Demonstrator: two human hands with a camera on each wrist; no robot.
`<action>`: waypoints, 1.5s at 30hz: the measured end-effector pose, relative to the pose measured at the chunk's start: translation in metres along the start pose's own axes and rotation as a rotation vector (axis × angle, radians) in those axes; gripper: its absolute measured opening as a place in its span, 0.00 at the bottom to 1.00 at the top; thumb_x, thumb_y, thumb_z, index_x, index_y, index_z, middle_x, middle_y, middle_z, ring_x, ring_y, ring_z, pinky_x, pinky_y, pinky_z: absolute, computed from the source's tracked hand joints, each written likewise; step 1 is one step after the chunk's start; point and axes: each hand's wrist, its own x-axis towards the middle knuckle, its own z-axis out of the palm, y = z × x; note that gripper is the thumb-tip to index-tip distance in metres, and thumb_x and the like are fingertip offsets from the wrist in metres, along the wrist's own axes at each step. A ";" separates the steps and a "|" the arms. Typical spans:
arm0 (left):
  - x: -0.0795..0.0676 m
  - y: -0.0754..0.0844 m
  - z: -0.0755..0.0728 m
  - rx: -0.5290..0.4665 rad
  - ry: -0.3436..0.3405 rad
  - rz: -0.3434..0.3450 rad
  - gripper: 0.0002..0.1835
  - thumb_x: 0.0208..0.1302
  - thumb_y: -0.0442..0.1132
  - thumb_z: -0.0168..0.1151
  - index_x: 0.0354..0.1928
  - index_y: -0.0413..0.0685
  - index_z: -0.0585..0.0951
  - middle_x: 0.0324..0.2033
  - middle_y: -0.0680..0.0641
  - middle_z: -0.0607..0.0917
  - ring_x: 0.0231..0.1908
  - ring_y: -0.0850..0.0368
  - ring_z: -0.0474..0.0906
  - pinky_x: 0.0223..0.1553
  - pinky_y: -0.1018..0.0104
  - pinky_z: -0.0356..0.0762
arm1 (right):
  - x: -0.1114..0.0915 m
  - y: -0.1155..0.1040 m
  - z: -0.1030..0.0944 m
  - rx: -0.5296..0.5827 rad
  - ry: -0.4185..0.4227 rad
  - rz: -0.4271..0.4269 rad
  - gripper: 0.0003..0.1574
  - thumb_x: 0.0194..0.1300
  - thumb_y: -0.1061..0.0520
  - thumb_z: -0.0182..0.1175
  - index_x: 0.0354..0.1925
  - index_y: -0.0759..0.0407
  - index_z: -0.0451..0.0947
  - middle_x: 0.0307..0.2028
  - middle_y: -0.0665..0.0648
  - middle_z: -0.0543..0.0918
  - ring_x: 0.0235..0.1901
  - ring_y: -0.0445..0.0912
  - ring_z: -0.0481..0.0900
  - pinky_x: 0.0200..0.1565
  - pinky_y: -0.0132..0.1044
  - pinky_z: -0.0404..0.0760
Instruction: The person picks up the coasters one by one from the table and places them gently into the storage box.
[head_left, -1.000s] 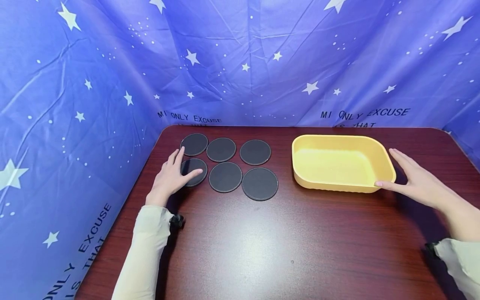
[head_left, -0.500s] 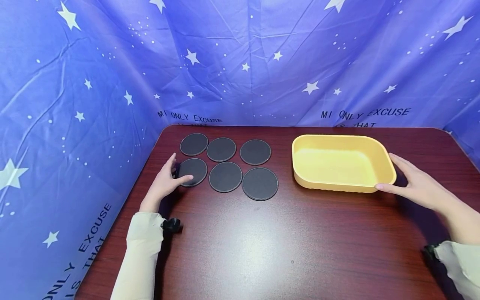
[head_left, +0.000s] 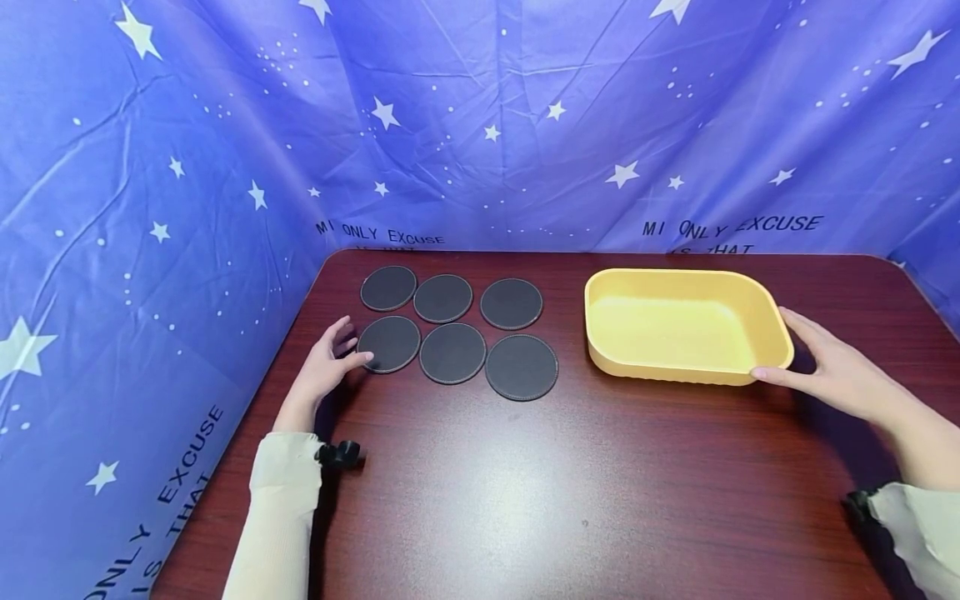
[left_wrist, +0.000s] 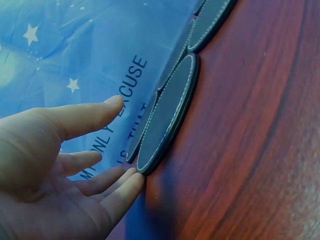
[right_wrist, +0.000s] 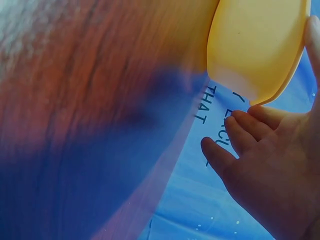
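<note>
Several round black coasters with pale stitched edges lie flat in two rows on the table's left side. My left hand (head_left: 322,367) is at the left edge of the front-left coaster (head_left: 390,343). In the left wrist view its fingertips (left_wrist: 134,180) touch that coaster's rim, while the thumb stays apart above it. Beside it lie the front-middle coaster (head_left: 452,353) and front-right coaster (head_left: 522,367). My right hand (head_left: 843,371) rests against the right end of a yellow rectangular bin (head_left: 675,369), thumb at the near corner and fingers along the side, fairly straight. Nothing shows inside the bin.
Behind the front row lie the back-left coaster (head_left: 387,288), back-middle coaster (head_left: 443,298) and back-right coaster (head_left: 511,303). A blue starred curtain (head_left: 495,125) rises behind and left of the dark red wooden table (head_left: 570,475).
My left hand has drawn back toward the front left, off the top of the front-left coaster. That coaster slid slightly left, then right again. My right hand stays at the bin, nearly unmoved.
</note>
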 end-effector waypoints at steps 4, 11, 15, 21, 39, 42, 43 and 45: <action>0.001 -0.006 0.000 -0.201 -0.009 -0.032 0.44 0.68 0.28 0.58 0.79 0.41 0.45 0.77 0.34 0.52 0.75 0.37 0.55 0.53 0.83 0.76 | 0.000 -0.001 0.000 0.012 -0.009 0.012 0.61 0.63 0.50 0.68 0.80 0.55 0.42 0.75 0.75 0.51 0.77 0.35 0.34 0.78 0.52 0.34; 0.001 -0.013 0.004 -0.164 -0.005 0.009 0.44 0.65 0.27 0.61 0.78 0.38 0.49 0.77 0.34 0.55 0.74 0.37 0.57 0.56 0.86 0.72 | 0.001 -0.003 0.000 0.017 -0.007 0.010 0.60 0.63 0.51 0.68 0.80 0.55 0.42 0.76 0.74 0.51 0.76 0.32 0.34 0.76 0.37 0.31; 0.002 -0.018 0.005 -0.113 -0.041 0.031 0.47 0.61 0.26 0.64 0.78 0.37 0.49 0.77 0.34 0.55 0.75 0.39 0.55 0.74 0.62 0.63 | 0.001 -0.004 0.000 0.039 -0.018 0.023 0.61 0.63 0.52 0.68 0.80 0.54 0.40 0.76 0.74 0.50 0.76 0.32 0.34 0.76 0.38 0.31; 0.006 -0.019 0.005 -0.011 -0.086 0.065 0.48 0.58 0.25 0.66 0.77 0.36 0.51 0.76 0.34 0.57 0.74 0.37 0.56 0.73 0.47 0.58 | -0.002 -0.006 -0.001 0.056 -0.023 0.046 0.61 0.64 0.52 0.67 0.80 0.52 0.39 0.76 0.74 0.49 0.77 0.33 0.33 0.76 0.40 0.29; 0.026 -0.026 -0.015 0.012 -0.182 0.196 0.44 0.60 0.24 0.66 0.76 0.35 0.55 0.72 0.30 0.64 0.69 0.35 0.63 0.66 0.79 0.69 | -0.004 -0.004 0.004 0.090 -0.039 0.055 0.61 0.65 0.53 0.66 0.80 0.49 0.36 0.77 0.72 0.44 0.78 0.37 0.33 0.76 0.39 0.28; 0.028 -0.029 -0.012 0.013 -0.176 0.228 0.44 0.60 0.24 0.66 0.76 0.35 0.55 0.72 0.30 0.64 0.72 0.35 0.59 0.74 0.63 0.63 | -0.003 -0.004 0.004 0.093 -0.042 0.047 0.61 0.65 0.53 0.66 0.80 0.50 0.36 0.78 0.72 0.44 0.78 0.37 0.34 0.76 0.36 0.29; 0.028 -0.029 -0.011 0.029 -0.178 0.238 0.45 0.59 0.24 0.67 0.76 0.35 0.55 0.72 0.30 0.63 0.72 0.35 0.58 0.75 0.57 0.59 | -0.003 -0.004 0.004 0.094 -0.042 0.045 0.61 0.65 0.54 0.66 0.80 0.50 0.36 0.78 0.71 0.44 0.78 0.36 0.34 0.76 0.34 0.29; 0.029 -0.029 -0.008 0.063 -0.192 0.251 0.47 0.58 0.25 0.68 0.76 0.36 0.54 0.73 0.32 0.62 0.74 0.36 0.55 0.77 0.48 0.53 | -0.003 -0.004 0.004 0.100 -0.040 0.043 0.61 0.66 0.54 0.66 0.80 0.49 0.36 0.78 0.70 0.44 0.77 0.35 0.34 0.76 0.33 0.30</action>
